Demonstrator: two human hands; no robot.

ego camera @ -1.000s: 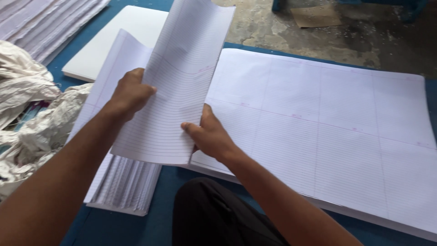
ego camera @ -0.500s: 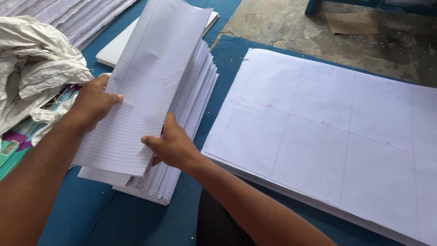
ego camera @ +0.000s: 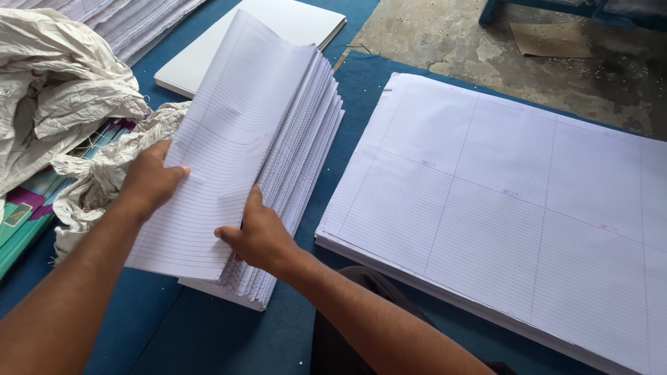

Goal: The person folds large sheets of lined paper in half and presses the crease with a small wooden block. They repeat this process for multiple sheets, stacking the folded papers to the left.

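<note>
Pressing the folded ruled sheet point(ego camera: 222, 173) flat onto the paper stack point(ego camera: 292, 187): left hand point(ego camera: 149, 180) pins its left edge, right hand point(ego camera: 258, 236) nearer, grip pinching the lower-right edge, long axis running away.

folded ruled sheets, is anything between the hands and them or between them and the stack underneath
Nothing visible. The left hand and right hand already touch the folded ruled sheets, which lie directly on the stack of folded sheets. The crumpled cloth sits off to the left.

Likely a paper-binding workshop: large ruled sheets point(ego camera: 514, 201), folded ruled stacks point(ego camera: 278, 139), rough concrete floor point(ego camera: 445, 42).
</note>
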